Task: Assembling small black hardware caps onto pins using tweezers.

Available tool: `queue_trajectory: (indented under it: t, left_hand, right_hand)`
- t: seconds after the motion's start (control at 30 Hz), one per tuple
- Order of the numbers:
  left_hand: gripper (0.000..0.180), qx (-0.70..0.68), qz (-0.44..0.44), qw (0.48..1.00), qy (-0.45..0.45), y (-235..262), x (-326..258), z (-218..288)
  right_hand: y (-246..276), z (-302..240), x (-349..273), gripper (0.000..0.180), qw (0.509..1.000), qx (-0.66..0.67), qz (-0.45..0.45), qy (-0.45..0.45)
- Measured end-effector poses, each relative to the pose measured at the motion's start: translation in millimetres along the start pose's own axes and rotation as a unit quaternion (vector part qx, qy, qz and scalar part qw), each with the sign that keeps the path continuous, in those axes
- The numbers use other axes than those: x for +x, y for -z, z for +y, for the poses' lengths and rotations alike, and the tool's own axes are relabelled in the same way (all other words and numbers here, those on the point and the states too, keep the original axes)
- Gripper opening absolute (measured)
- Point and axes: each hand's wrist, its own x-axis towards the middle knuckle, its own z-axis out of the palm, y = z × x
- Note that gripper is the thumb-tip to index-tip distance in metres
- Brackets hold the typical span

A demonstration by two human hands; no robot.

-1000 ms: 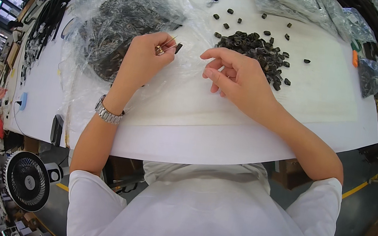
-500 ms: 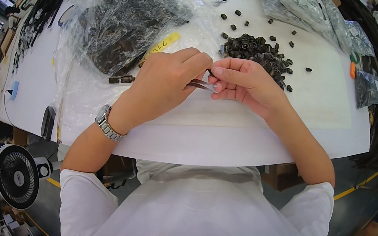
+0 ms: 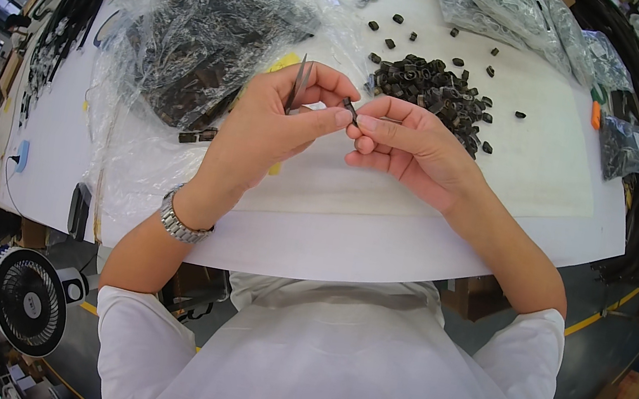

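My left hand [image 3: 269,121] is closed, with a slim metal tool [image 3: 298,86] tucked in it. The tool has two narrow pointed prongs, tips up; I cannot tell whether it is tweezers or snips. Between thumb and forefinger, the same hand pinches a small dark piece [image 3: 350,109]. My right hand [image 3: 422,145] is closed on that piece's lower end, so the fingertips of both hands nearly meet. Fingers hide part of the piece. Just beyond the right hand lies a pile of small dark ring-like loops [image 3: 430,83], with several strays around it.
A large clear plastic bag [image 3: 211,40] of dark parts covers the left of the white table [image 3: 378,251]. A yellow label [image 3: 284,62] lies beside it. More plastic bags [image 3: 500,11] sit at the back right. A fan [image 3: 27,302] stands at the lower left.
My left hand has turned, so the metal tool that pointed right toward my right hand now points up. The small dark piece shows more clearly between my fingertips. My right hand has barely moved.
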Motion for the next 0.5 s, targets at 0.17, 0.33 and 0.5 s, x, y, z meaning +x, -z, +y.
queue_trajectory:
  t: [0.17, 0.33, 0.5]
  left_hand:
    - [0.03, -0.017, -0.007, 1.0, 0.002, -0.1, -0.4, 1.0]
    - [0.029, -0.046, -0.022, 0.998, 0.021, 0.3, -1.0, 3.1]
    - [0.027, -0.034, -0.03, 0.999, 0.03, 1.7, -0.6, 3.8]
  right_hand:
    - [0.0, 0.4, -0.2, 0.018, 0.999, 0.032, -0.013, 0.005]
    - [-2.9, -0.1, -1.7, 0.019, 0.999, 0.03, -0.02, 0.011]
    - [-2.5, 0.6, -2.0, 0.015, 1.0, 0.022, -0.014, 0.006]
